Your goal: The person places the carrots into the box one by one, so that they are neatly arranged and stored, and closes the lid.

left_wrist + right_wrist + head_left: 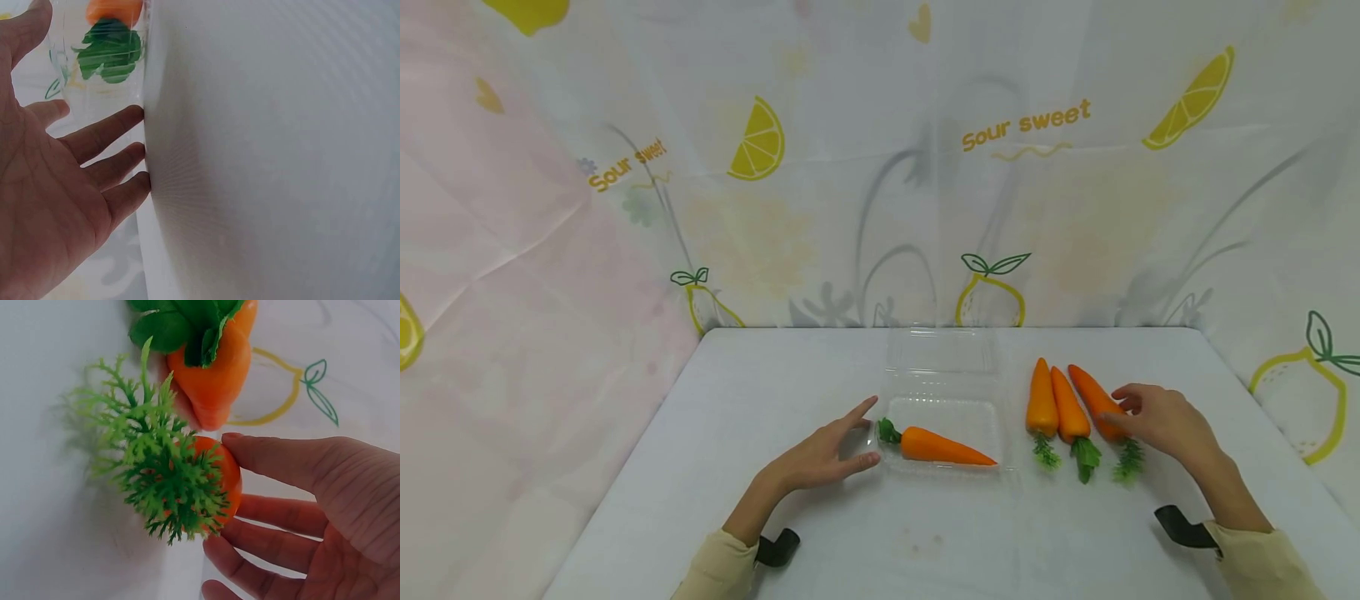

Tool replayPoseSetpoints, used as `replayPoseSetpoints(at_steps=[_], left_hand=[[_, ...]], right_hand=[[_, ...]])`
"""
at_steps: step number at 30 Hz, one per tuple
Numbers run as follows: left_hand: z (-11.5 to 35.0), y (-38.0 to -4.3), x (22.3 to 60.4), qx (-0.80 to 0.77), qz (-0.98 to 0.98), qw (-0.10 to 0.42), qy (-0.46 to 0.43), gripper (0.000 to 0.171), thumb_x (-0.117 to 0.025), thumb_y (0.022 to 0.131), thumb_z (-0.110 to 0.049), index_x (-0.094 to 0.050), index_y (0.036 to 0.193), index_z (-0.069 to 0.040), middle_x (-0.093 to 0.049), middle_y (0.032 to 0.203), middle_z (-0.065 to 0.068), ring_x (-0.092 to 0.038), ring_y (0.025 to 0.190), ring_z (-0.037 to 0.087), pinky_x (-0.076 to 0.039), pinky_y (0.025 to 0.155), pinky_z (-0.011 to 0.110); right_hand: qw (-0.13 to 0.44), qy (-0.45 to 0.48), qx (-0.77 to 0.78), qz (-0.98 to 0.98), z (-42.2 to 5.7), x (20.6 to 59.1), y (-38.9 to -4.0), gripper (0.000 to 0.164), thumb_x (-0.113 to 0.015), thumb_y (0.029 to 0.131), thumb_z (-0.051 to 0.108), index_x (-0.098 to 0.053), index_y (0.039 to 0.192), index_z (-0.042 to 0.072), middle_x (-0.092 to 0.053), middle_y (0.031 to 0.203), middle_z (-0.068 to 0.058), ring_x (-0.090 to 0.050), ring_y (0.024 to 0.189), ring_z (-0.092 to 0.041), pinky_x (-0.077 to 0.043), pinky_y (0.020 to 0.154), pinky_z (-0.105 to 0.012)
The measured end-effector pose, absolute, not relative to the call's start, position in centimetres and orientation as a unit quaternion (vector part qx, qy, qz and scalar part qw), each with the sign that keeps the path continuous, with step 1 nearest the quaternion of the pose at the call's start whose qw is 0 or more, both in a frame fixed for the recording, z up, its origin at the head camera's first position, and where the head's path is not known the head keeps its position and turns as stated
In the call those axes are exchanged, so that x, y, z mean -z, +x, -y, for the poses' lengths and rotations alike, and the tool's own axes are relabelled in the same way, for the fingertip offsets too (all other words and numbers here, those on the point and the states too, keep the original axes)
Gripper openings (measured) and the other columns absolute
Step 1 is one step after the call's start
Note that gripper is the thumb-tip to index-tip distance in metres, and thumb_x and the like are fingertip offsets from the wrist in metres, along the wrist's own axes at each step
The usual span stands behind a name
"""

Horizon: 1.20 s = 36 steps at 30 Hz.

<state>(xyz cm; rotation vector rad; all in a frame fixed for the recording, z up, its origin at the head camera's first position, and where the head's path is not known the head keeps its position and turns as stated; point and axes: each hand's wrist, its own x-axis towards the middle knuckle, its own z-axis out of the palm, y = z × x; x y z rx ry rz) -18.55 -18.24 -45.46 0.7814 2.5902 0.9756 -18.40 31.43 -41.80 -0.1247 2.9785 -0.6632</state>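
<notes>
Carrots (1070,404), four of them, lay between the centre and right of the frame. From where I stood, the left hand (822,450) was left of centre, fingers spread and holding nothing, close beside the box (955,414); I couldn't tell whether it touched the wall. Such thin plastic looked likely to skid if bumped, rolling the carrot (943,447) inside, whose leaves sat near the left wall and whose tip reached the lower right corner. The lid (940,352) lay folded back at upper centre, near the table's far edge, so a push that way had little room. Left and below, the table (760,367) offered far more. Between the box and the left carrot (1042,398) the gap was narrow. At right, the right hand (1168,425) gripped the right carrot (1092,398), thumb on one side, fingers on the other, towards the leafy end; held there, its tip could dip or swing, nudging its close neighbour. Further right, there was some room before the slanting edge.
</notes>
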Motion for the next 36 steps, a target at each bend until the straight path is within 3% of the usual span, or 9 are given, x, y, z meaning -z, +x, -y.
replayPoseSetpoints(at_steps=[11, 22, 36], left_hand=[[18.27, -18.66, 45.54, -0.338, -0.891, 0.129, 0.273, 0.085, -0.06, 0.093, -0.056, -0.016, 0.16, -0.025, -0.05, 0.144, 0.008, -0.038, 0.139, 0.028, -0.028, 0.111, 0.057], [18.32, -18.62, 45.68, -0.335, -0.893, 0.127, 0.272, 0.085, -0.059, 0.093, -0.057, -0.016, 0.16, -0.026, -0.05, 0.145, 0.007, -0.038, 0.139, 0.028, -0.028, 0.111, 0.058], [18.33, -18.66, 45.82, -0.334, -0.894, 0.124, 0.273, 0.085, -0.059, 0.093, -0.056, -0.017, 0.16, -0.026, -0.049, 0.145, 0.008, -0.038, 0.139, 0.028, -0.029, 0.11, 0.058]], right_hand=[[0.058, -0.021, 0.212, -0.975, -32.15, 41.3, -18.3, 0.052, -0.072, 0.087, 0.031, -0.064, 0.115, -0.012, -0.063, 0.107, -0.031, -0.059, 0.089, -0.04, -0.052, 0.071, -0.052], [0.067, 0.051, 0.197, -0.977, -32.18, 40.95, -18.26, 0.049, -0.067, 0.086, 0.02, -0.058, 0.12, -0.014, -0.058, 0.111, -0.036, -0.057, 0.078, -0.034, -0.05, 0.06, -0.041], [0.006, 0.074, 0.159, -0.984, -32.22, 41.69, -17.93, 0.039, -0.065, 0.081, 0.007, -0.063, 0.115, -0.012, -0.057, 0.11, -0.039, -0.046, 0.087, -0.049, -0.042, 0.066, -0.056]])
